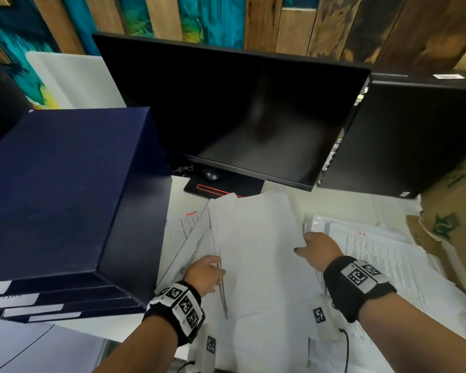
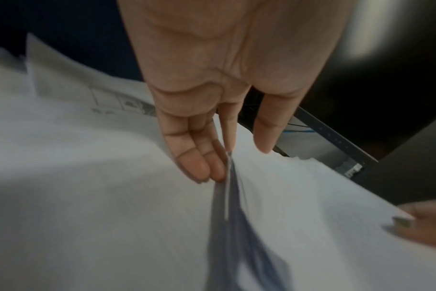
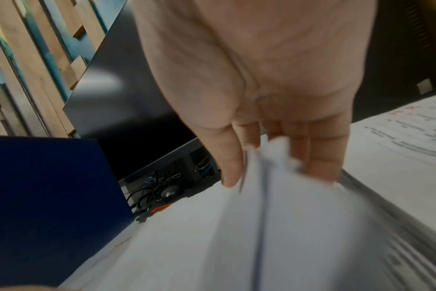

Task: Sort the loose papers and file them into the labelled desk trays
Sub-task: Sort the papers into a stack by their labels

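A sheaf of white papers (image 1: pixel 256 246) is lifted and tilted over the desk between both hands. My left hand (image 1: pixel 210 270) pinches its left edge, thumb on top and fingers beneath; the left wrist view shows this hand (image 2: pixel 232 157) at that edge of the sheaf (image 2: pixel 311 196). My right hand (image 1: pixel 307 246) pinches the right edge, and in the right wrist view its thumb and fingers (image 3: pixel 274 171) clamp the sheaf (image 3: pixel 299 226). A dark blue tray unit (image 1: pixel 51 184) with white-labelled tray fronts (image 1: pixel 33 300) stands at the left.
Printed sheets lie spread on the desk at the right (image 1: pixel 382 257) and under the sheaf at the left (image 1: pixel 189 224). A black monitor (image 1: pixel 240 117) and a PC tower (image 1: pixel 414 135) stand behind. A cardboard box (image 1: pixel 452 211) is at the far right.
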